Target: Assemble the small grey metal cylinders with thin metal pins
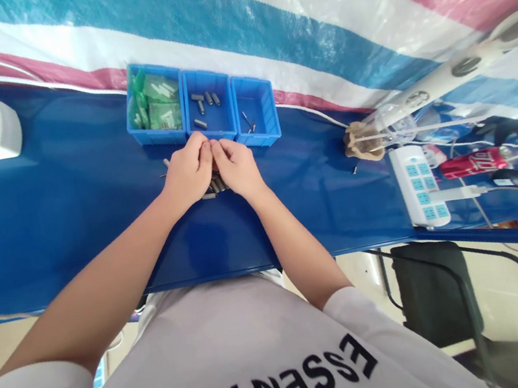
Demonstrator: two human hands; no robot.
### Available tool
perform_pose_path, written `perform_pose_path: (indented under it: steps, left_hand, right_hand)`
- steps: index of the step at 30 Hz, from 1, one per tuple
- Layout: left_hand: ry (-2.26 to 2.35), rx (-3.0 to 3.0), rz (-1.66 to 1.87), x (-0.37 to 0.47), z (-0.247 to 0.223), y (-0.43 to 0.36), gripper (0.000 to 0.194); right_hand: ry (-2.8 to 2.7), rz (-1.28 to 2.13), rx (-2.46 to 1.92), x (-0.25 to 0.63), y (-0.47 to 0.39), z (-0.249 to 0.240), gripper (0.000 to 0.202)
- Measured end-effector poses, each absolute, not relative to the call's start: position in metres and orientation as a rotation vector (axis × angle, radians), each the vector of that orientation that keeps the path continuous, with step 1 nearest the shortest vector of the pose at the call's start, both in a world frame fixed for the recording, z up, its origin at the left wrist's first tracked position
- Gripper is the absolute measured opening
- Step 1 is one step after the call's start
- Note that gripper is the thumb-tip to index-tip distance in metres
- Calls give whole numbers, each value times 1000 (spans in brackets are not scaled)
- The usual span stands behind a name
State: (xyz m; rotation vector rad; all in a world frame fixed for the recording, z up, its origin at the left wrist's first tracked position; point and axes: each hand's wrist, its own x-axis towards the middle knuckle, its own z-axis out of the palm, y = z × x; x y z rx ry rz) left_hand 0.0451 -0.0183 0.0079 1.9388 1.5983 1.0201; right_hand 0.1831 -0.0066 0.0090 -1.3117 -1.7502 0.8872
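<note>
My left hand [189, 169] and my right hand [237, 165] meet at the fingertips, just in front of the middle blue bin [224, 124]. Fingers on both are curled closed, and whatever they pinch is too small or hidden to make out. Under and between them lies a pile of small grey metal cylinders [218, 184] on the blue table. The middle bin holds several similar cylinders [209, 98]. Green packets [158, 89] with small pale pieces fill the left bin [160, 135]. A few thin metal pins [250, 124] are in the right bin [269, 110].
White power strips stand at the far left [3, 129] and right [410, 186] of the blue table [68, 204]. Near the right one are a red can [473, 162], cables, a plastic bottle and a brown bag [363, 141]. A black chair [434, 291] stands at the lower right.
</note>
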Motion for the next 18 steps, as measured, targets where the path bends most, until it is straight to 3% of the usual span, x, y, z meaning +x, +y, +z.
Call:
perform_pose_path:
  steps: [18]
  left_hand:
    - [1582, 1918, 1021, 45, 6, -18, 40]
  right_hand:
    - [-1797, 852, -1317, 183, -7, 11, 48]
